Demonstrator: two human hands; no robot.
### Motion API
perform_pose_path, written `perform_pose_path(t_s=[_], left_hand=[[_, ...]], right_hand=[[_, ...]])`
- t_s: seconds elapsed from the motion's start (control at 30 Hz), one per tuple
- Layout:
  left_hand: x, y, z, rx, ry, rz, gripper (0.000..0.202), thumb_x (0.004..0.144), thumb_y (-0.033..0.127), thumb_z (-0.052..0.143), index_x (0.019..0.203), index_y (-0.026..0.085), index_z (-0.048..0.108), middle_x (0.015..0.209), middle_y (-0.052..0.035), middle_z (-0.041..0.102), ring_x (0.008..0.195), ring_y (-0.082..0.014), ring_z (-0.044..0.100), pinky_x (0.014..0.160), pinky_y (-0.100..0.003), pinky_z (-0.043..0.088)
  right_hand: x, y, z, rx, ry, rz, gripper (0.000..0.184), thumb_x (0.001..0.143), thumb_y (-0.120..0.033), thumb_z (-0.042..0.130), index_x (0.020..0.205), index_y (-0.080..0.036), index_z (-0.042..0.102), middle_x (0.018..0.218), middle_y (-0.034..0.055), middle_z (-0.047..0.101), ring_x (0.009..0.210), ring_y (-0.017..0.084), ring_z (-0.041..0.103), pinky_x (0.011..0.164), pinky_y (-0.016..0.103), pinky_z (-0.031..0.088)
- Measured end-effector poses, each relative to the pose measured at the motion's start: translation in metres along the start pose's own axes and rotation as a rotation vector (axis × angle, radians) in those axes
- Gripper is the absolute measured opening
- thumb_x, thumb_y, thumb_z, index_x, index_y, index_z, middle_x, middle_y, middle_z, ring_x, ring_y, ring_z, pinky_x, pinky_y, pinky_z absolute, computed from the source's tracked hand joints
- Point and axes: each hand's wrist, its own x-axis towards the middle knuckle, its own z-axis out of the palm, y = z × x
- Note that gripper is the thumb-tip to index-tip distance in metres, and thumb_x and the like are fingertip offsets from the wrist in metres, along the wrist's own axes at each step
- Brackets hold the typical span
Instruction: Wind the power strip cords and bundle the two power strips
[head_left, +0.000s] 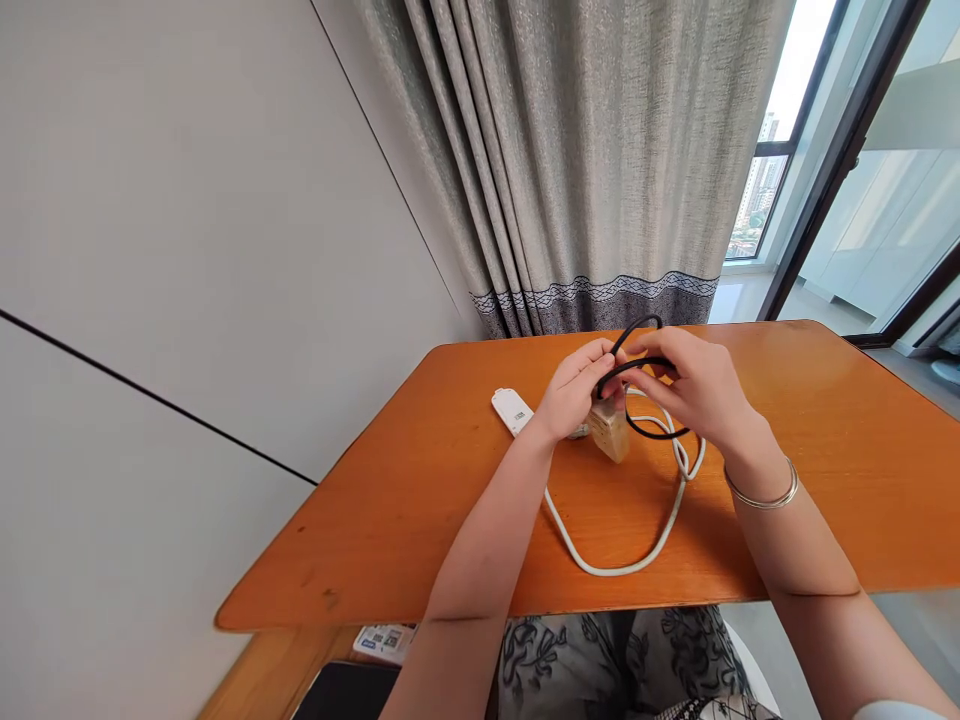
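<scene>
Both hands are over the middle of the table, holding a thin black cable (656,434) bent into loops. My left hand (576,388) is closed, its thumb and fingers pinching the cable. Just below those fingers is a yellowish, boxy block (609,438); its top is hidden, and I cannot tell whether it hangs from the cable or is gripped too. My right hand (699,385) has its fingers curled around the cable's loops, close to the left fingertips. Behind my left wrist lies a white power strip (512,408), partly covered. A thick white cord (615,571) curves across the tabletop beneath both hands.
The orange wooden table (390,520) has rounded corners. A grey curtain (600,160) hangs beyond its far edge, with a pale wall panel (165,200) to the left. Below the near edge are a dark flat object (349,692) and a printed white item (384,641).
</scene>
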Motion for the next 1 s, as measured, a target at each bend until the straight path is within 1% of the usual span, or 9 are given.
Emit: perform_pose_path(t_s=[0.1,0.23,0.33,0.4,0.53,0.67,0.77,0.87,1.0], left_hand=[[-0.002,-0.001,0.004,-0.091,-0.026,-0.049,0.047,0.084,0.061,0.068,0.070,0.017,0.058,0.045,0.0084,0.037,0.038,-0.0069,0.041,0.048,-0.022,0.042],[-0.004,0.002,0.003,-0.186,-0.010,-0.078,0.049,0.088,0.060,0.065,0.067,0.017,0.054,0.043,0.0121,0.025,0.034,-0.0027,0.026,0.054,-0.022,0.048],[-0.005,0.006,0.003,-0.238,-0.046,-0.108,0.045,0.090,0.054,0.066,0.068,0.018,0.052,0.045,0.0122,0.025,0.035,-0.0032,0.026,0.055,-0.023,0.052],[-0.006,0.009,0.003,-0.261,-0.068,-0.130,0.043,0.089,0.053,0.067,0.069,0.018,0.052,0.047,0.0103,0.029,0.039,-0.0056,0.033,0.054,-0.023,0.052],[-0.005,0.010,0.003,-0.314,-0.084,-0.162,0.040,0.090,0.051,0.066,0.071,0.017,0.053,0.048,0.0066,0.036,0.042,-0.0071,0.035,0.043,-0.018,0.039],[-0.004,0.009,0.001,-0.329,-0.102,-0.282,0.035,0.098,0.045,0.054,0.080,0.015,0.059,0.046,0.0060,0.037,0.038,-0.0056,0.027,0.039,-0.015,0.026],[-0.005,0.010,0.001,-0.377,-0.134,-0.323,0.034,0.099,0.040,0.051,0.074,0.016,0.054,0.046,0.0078,0.030,0.037,-0.0048,0.022,0.038,-0.015,0.023],[-0.006,0.015,0.004,-0.465,-0.090,-0.319,0.038,0.102,0.035,0.045,0.069,0.018,0.045,0.046,0.0098,0.021,0.036,-0.0047,0.016,0.037,-0.014,0.022],[-0.006,0.025,0.004,-0.592,0.122,-0.222,0.041,0.106,0.034,0.036,0.068,0.019,0.040,0.049,0.0100,0.015,0.036,-0.0055,0.013,0.037,-0.015,0.021]], right_hand=[[0.002,0.011,-0.008,0.075,0.021,0.089,0.026,0.093,-0.039,0.064,0.114,-0.023,0.066,0.084,0.0027,0.064,0.071,0.016,0.058,0.068,0.028,0.046],[0.001,0.023,-0.018,0.123,0.013,0.140,0.036,0.090,-0.041,0.068,0.121,-0.023,0.067,0.095,0.0054,0.063,0.073,0.016,0.058,0.069,0.030,0.050],[0.001,0.026,-0.020,0.199,0.000,0.159,0.031,0.090,-0.045,0.067,0.112,-0.023,0.073,0.101,0.0076,0.067,0.081,0.018,0.062,0.072,0.031,0.052],[0.002,0.025,-0.019,0.253,-0.031,0.186,0.028,0.093,-0.045,0.063,0.101,-0.021,0.075,0.089,0.0057,0.070,0.077,0.018,0.063,0.069,0.029,0.050],[0.004,0.023,-0.014,0.248,-0.020,0.225,0.032,0.094,-0.046,0.061,0.089,-0.020,0.077,0.065,0.0012,0.068,0.059,0.014,0.056,0.057,0.026,0.040],[0.005,0.021,-0.013,0.288,-0.052,0.233,0.043,0.094,-0.052,0.060,0.071,-0.018,0.074,0.057,0.0010,0.066,0.051,0.011,0.049,0.052,0.025,0.035],[0.006,0.021,-0.013,0.374,-0.098,0.252,0.046,0.093,-0.053,0.059,0.067,-0.018,0.071,0.056,0.0013,0.065,0.050,0.011,0.048,0.052,0.025,0.036],[0.008,0.025,-0.011,0.468,-0.094,0.262,0.038,0.092,-0.050,0.061,0.075,-0.017,0.071,0.062,0.0011,0.066,0.058,0.012,0.055,0.057,0.025,0.042],[0.006,0.031,-0.005,0.670,-0.199,0.283,0.033,0.086,-0.043,0.070,0.107,-0.018,0.068,0.081,0.0021,0.071,0.074,0.016,0.065,0.070,0.029,0.053]])
